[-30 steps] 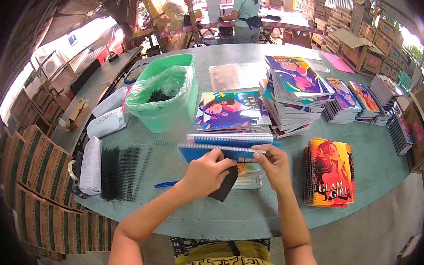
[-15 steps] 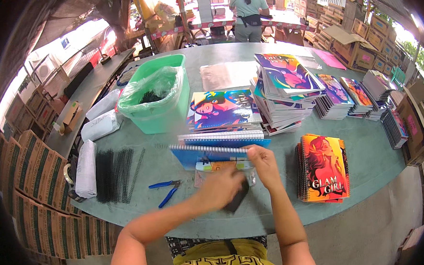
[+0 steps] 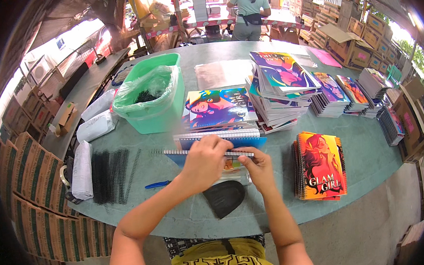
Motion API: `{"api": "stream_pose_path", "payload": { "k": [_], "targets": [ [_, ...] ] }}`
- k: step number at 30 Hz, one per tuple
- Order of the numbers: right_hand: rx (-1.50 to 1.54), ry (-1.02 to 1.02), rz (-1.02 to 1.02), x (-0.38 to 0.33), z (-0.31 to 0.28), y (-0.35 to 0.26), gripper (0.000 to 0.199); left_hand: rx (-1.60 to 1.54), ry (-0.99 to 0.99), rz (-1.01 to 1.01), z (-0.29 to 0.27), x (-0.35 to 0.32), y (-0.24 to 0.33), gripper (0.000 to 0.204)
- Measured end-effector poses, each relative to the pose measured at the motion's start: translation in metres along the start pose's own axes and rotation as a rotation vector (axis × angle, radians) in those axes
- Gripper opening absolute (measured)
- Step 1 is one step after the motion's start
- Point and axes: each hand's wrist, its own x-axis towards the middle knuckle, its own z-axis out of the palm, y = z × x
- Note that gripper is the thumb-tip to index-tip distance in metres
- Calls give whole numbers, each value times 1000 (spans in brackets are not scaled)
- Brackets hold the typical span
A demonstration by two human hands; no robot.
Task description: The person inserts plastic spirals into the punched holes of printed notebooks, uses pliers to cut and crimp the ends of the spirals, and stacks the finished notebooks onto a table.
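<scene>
Blue notebook (image 3: 178,159), punched edge up (spiral coil (image 3: 156,151) protruding left).

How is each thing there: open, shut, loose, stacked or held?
Notebook in hand: held, spiral edge up
Left hand: at notebook's spiral edge
Right hand: pinching notebook's right end
Black coils: loose, side by side
Green bin: open, plastic-lined
Orange-red notebooks: bound, closed, stacked
Blue-handled tool: partly hidden, can't tell if open
Black piece: lying flat
Big carton, back right: flaps open
</scene>
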Motion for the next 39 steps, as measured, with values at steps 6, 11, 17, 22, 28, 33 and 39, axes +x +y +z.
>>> {"api": "stream_pose_path", "payload": {
  "k": [6,11,17,22,28,33,39],
  "targets": [
    [-297,43,-116,-2,-10,18,24,3,-90,155,24,16,24,20],
    [-559,77,-141,-12,-8,12,24,-139,-144,83,22,22,22,18],
    [-578,-123,-213,1,-8,-18,28,1,149,260,13,0,27,23],
    [-1100,-412,-267,16,8,-95,34,186,-387,-168,-20,-129,-62,38],
    [-1151,-539,-394,43,119,-55,25,262,-527,-501,-11,-195,-117,49],
    [-998,-553,-350,76,141,-28,24,-524,-265,-873,-49,-139,-74,42],
    [-900,-651,-242,74,143,-40,30,-947,-205,-1066,-73,-101,-62,35]
  ]
}}
